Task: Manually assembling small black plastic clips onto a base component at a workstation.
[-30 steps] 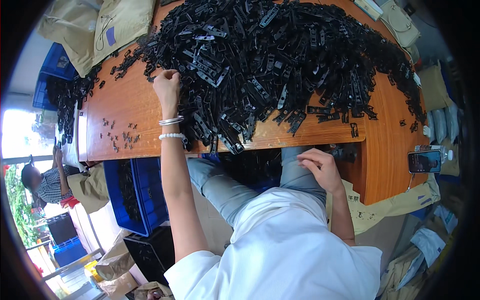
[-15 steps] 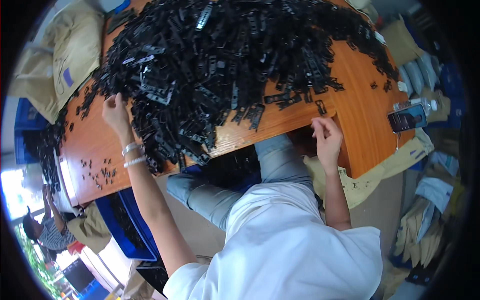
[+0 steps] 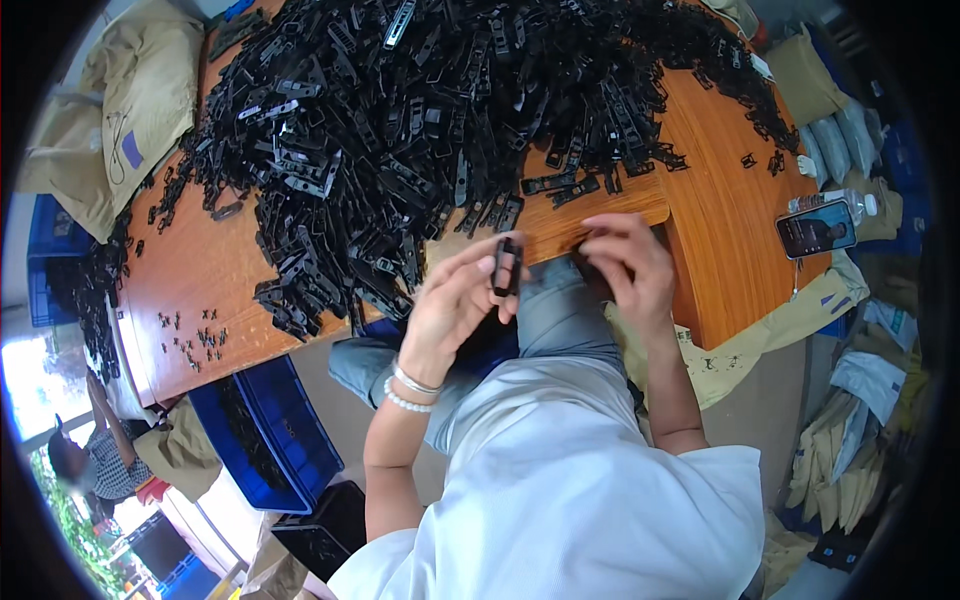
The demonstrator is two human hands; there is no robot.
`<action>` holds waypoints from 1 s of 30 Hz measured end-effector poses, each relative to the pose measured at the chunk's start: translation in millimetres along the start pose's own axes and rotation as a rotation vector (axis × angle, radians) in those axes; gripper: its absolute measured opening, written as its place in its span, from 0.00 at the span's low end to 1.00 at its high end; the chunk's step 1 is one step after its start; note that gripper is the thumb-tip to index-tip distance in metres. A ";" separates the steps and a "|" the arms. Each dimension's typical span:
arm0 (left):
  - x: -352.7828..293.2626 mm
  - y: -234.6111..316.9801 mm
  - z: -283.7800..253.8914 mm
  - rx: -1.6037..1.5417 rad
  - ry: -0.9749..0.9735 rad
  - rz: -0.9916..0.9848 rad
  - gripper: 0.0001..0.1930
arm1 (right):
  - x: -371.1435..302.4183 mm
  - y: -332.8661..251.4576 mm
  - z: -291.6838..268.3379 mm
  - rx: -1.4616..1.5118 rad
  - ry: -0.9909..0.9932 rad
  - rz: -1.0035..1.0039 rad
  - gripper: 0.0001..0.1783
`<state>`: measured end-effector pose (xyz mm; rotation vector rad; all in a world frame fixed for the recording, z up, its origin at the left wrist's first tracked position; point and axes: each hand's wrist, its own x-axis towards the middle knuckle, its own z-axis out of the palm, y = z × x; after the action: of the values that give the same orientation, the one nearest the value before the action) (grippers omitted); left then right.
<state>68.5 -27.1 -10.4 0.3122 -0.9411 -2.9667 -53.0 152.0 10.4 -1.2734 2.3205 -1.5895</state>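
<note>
Above the table's front edge, my left hand (image 3: 447, 308) grips a small black plastic frame (image 3: 507, 268) between thumb and fingers. It is a narrow, upright piece with openings through it. My right hand (image 3: 637, 265) is just right of it, thumb and fingers curled together and somewhat blurred. A small dark bit shows at its fingertips, too unclear to name. Beyond both hands, a large heap of black plastic parts (image 3: 400, 130) covers much of the wooden table (image 3: 725, 230).
Tiny dark parts (image 3: 205, 340) lie at the table's left. On the right are a phone (image 3: 815, 230) and a clear bottle (image 3: 862, 206). Blue crates (image 3: 300, 425) stand below left. Paper sacks (image 3: 150, 90) line the far left. Another person (image 3: 105, 465) is at lower left.
My left hand has come from the left side of the heap to the middle, now with the black plastic frame in view. My right hand has shifted slightly left toward it.
</note>
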 end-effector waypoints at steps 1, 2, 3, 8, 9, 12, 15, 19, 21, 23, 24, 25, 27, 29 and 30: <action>1.4 -4.9 -0.2 -0.114 -0.045 -0.056 0.19 | 3.6 -7.8 2.5 0.003 -0.006 0.001 0.06; 0.9 -7.2 0.8 -0.114 -0.042 -0.055 0.19 | 6.5 -13.3 4.4 0.031 -0.052 -0.113 0.07; -0.6 -9.0 1.9 -0.091 -0.040 -0.108 0.19 | 7.4 -15.5 5.4 0.060 -0.098 -0.228 0.07; -4.9 -9.1 11.0 -0.052 -0.025 -0.198 0.20 | 10.0 -8.1 9.4 -0.013 -0.208 -0.317 0.08; -5.1 -9.8 9.8 -0.053 -0.024 -0.195 0.20 | 9.8 -7.2 10.0 -0.060 -0.223 -0.353 0.08; -3.5 -14.4 7.3 -0.076 -0.064 -0.172 0.17 | 7.7 -19.1 12.6 -0.123 -0.253 -0.325 0.06; 3.2 -26.6 11.3 -0.034 0.205 -0.101 0.16 | -2.9 -23.0 13.4 -0.176 -0.229 -0.248 0.08; 21.4 -27.6 8.8 0.251 0.153 -0.026 0.15 | -20.7 -14.1 13.3 -0.043 -0.011 0.010 0.09; 36.5 -31.1 2.0 1.454 0.363 0.494 0.15 | -21.5 -11.6 9.4 -0.071 0.058 0.031 0.08; 46.2 -32.9 -2.8 1.855 0.427 0.591 0.13 | -22.5 -4.8 7.3 -0.001 0.170 0.188 0.08; 50.0 -33.4 -5.0 1.957 0.423 0.590 0.12 | -22.0 -3.0 6.2 0.000 0.181 0.185 0.08; 52.2 -33.9 -6.6 2.059 0.419 0.588 0.11 | -21.8 -1.3 7.3 0.000 0.183 0.182 0.08; 52.7 -34.7 -5.4 2.065 0.421 0.546 0.11 | -24.3 3.4 10.3 0.344 0.258 0.431 0.08; 51.6 -36.4 -7.0 2.071 0.428 0.501 0.11 | -23.6 7.7 11.3 0.422 0.257 0.461 0.08; 50.6 -39.0 -10.7 2.070 0.416 0.523 0.12 | -22.7 9.7 12.3 0.499 0.252 0.491 0.09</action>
<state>22.9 -5.0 -50.7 0.4219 -2.7222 -0.4791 -38.1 158.7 -11.8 -0.3833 1.9366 -2.0237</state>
